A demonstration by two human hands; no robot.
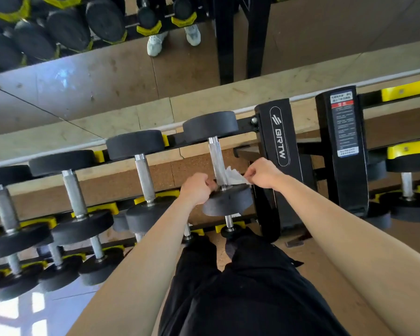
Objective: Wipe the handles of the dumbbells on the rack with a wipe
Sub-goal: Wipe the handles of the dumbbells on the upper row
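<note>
Both hands pinch white wipe looped around near end of rightmost dumbbell's knurled handle: left hand left of handle, right hand right; black rack upright just beside.

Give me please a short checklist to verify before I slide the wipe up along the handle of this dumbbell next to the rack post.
1. Wipe touches the handle: ok, it lies against the handle's lower end.
2. Both hands hold the wipe: right hand pinches its end, ok; left hand is at the handle's other side, its grip on the wipe is hidden, cannot tell.
3. Wipe wraps fully around the handle: cannot tell, the back side is hidden.
4. Dumbbell sits in the rack: ok, both heads rest on the rails.
5. Upper part of the handle is free: ok, nothing covers it.
</note>
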